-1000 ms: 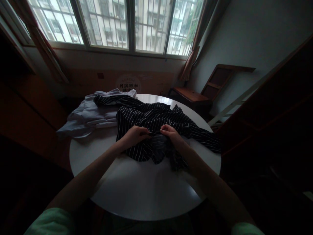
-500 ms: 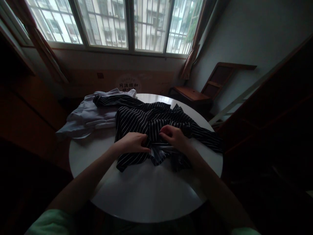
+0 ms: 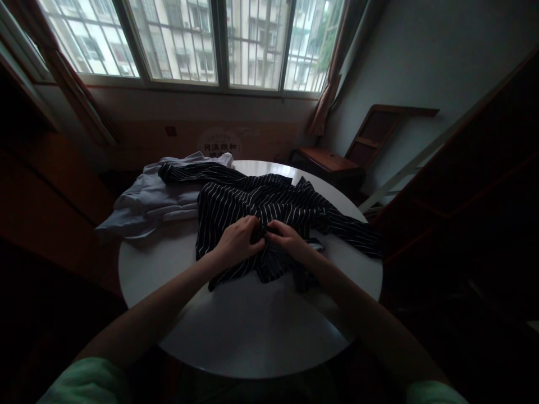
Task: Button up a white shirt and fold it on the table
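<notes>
Striped shirt (image 3: pixel 223 207) unfolded, rumpled; left hand (image 3: pixel 240 240) and right hand (image 3: pixel 288 239) both pinching it; pale garment (image 3: pixel 168 196) alongside, likewise rumpled.

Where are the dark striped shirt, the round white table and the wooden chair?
Dark striped shirt (image 3: pixel 273 196): head view, on its middle fabric.
Round white table (image 3: pixel 252 331): head view, on its bare near top.
Wooden chair (image 3: pixel 330 160): head view, on its seat.
</notes>
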Demonstrator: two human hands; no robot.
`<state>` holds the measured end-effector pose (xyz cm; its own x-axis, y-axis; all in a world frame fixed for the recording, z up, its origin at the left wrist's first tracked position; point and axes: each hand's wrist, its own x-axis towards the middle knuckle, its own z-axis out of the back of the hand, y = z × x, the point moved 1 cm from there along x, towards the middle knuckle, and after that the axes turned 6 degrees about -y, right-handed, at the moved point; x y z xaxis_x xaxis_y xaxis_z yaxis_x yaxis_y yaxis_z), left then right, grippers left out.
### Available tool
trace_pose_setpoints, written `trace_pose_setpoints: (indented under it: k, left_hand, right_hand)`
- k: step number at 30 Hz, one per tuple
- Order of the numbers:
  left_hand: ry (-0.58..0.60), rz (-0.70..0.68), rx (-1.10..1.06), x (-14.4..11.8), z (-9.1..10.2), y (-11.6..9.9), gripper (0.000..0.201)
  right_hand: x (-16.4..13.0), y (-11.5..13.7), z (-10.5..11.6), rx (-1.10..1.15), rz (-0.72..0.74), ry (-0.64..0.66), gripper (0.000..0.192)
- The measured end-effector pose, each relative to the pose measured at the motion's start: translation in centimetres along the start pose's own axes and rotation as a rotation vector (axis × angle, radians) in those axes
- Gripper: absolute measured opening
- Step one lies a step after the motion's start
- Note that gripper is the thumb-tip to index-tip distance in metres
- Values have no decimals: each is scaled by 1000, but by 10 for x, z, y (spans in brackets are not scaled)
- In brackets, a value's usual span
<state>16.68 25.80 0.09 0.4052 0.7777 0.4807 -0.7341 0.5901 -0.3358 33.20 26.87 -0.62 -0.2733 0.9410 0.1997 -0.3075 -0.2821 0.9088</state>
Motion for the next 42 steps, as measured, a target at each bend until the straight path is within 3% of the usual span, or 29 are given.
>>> trace_pose_setpoints:
  k: [6,11,15,17,22,27,36,42]
  left_hand:
    - [34,-63,-247,1,-7,5,6]
    - [36,-47,-293,2,-1,5,5]
    - [74,-49,-243,1,-2,5,21]
    - [72,-57,-225,2,-4,7,19]
    - [95,-67,-387,4,-9,11,16]
    - [119,-97,-525,5,-10,14,16]
    - [21,-132,-507,4,-9,14,18]
    - [58,13,-523,5,-18,17,21]
  right_hand:
    - [-3,5,0,182,-26,75,12]
    - [-3,7,3,183,-13,28,17]
    - [-3,6,2,150,29,53,17]
    - [-5,6,0,108,41,59,18]
    - [-5,6,0,43,48,-59,22]
    - [-4,9,0,235,-59,-39,23]
    - [-6,4,-13,601,-326,-78,25]
    - [-2,1,-11,552,-262,-109,26]
